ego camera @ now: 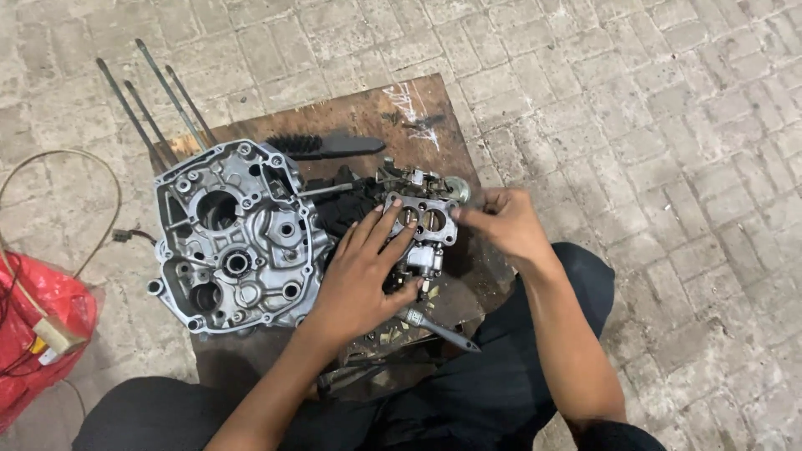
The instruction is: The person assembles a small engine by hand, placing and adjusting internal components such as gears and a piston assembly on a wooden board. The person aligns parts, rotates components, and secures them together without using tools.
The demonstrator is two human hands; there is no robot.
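1. The left hand (361, 271) reaches forward from the lower left, forearm bare, palm down and fingers spread long over a small grey metal carburettor body with two round bores (422, 221).
2. Its grip is loose and wide: the fingertips lie on the near-left edge of the flange, the thumb hooks round the lower block of the part, and nothing is pinched tight.
3. The right hand (501, 224) comes in from the right with the wrist bent inward, its forearm crossing above a dark-trousered knee.
4. Its grip is nearly closed, thumb and fingers drawn together on the right edge of the carburettor body; I cannot tell whether it pinches a small part there or only the flange itself.
5. The carburettor body sits upright between both hands, near the middle of a worn brown wooden board serving as a desk (359, 113), which lies on a floor of grey paving bricks (668, 125).
6. Just left of it lies a large silver cast-aluminium engine crankcase half (234, 238), with four long dark studs (154, 104) slanting up and away from its top edge.
7. A black-bristled brush with a dark handle (326, 146) rests behind the crankcase half.
8. A slim metal tool with a pointed tip (439, 327) lies below the left hand, among small scraps.
9. A red plastic bag (38, 334) sits on the floor at far left.
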